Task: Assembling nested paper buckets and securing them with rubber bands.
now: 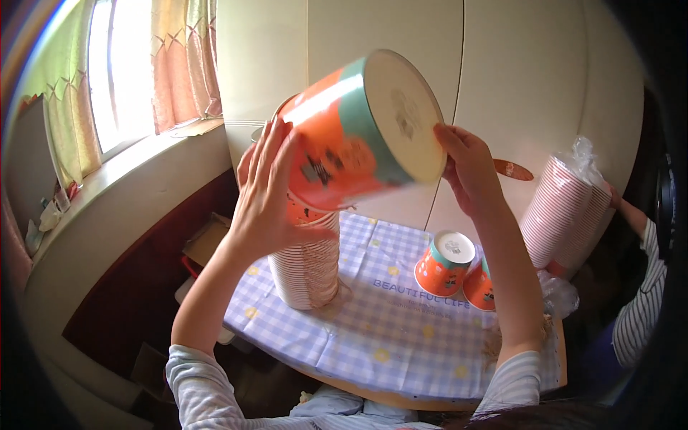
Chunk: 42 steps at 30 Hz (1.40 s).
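Observation:
An orange paper bucket (322, 129) with a teal band and pale base is held tilted in the air, its base toward the upper right. My right hand (466, 161) pinches the edge of that base, thumb on the flat bottom. My left hand (269, 193) has its fingers stretched along the bucket's mouth end and its thumb held apart; whether it bears any weight I cannot tell. Below, a tall stack of nested paper buckets (304, 272) stands on the table, its top partly hidden by my left hand and the raised bucket.
Two upside-down orange paper buckets (442, 276) (479, 288) sit on the checked tablecloth (380, 330), one partly behind my right forearm. At the right, plastic-wrapped bucket stacks (559, 208) stand near another person's hand (631, 215). Pale cabinet doors (387, 29) rise behind; a curtained window is left.

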Each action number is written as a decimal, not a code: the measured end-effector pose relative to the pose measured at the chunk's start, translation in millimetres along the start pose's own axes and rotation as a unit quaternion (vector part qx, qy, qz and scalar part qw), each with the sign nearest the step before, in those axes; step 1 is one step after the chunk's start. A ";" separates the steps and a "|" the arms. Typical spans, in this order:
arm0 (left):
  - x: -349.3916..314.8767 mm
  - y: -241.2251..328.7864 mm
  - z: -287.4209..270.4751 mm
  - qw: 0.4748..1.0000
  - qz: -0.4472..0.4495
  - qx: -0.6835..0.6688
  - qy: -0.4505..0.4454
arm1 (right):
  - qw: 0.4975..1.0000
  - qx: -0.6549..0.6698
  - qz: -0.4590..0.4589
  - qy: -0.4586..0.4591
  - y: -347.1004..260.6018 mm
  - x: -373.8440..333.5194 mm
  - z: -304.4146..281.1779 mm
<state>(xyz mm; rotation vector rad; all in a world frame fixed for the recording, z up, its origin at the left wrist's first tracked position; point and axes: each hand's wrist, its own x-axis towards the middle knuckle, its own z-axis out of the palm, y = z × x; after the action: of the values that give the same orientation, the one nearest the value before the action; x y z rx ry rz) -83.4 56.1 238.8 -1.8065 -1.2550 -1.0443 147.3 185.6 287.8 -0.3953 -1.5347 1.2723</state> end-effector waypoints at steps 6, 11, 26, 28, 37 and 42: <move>33.6 -34.8 15.5 0.993 -0.111 0.012 0.038 | 0.995 0.051 0.051 -0.073 -0.6 47.7 18.7; 19.4 -80.2 25.2 0.948 -0.217 -0.229 0.031 | 0.991 -0.067 0.053 -0.100 -0.7 50.9 49.7; -50.1 -102.7 79.2 0.906 -0.305 -0.292 0.029 | 0.920 -0.361 0.027 -0.148 100.0 48.1 60.5; -57.2 -98.2 80.2 0.899 -0.318 -0.299 0.027 | 0.916 -0.364 0.031 -0.168 102.7 43.6 61.8; -70.3 -92.8 79.9 0.888 -0.333 -0.316 0.027 | 0.906 -0.388 0.000 -0.169 109.3 26.8 69.1; -80.5 -106.8 96.0 0.893 -0.294 -0.335 0.070 | 0.902 -0.399 -0.023 -0.167 121.5 22.8 62.1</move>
<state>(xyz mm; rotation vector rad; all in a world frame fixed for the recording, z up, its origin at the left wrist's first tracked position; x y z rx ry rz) -180.2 139.2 134.7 -1.7921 -1.5078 -2.1209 43.1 217.6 202.6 -0.6726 -2.3266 0.6308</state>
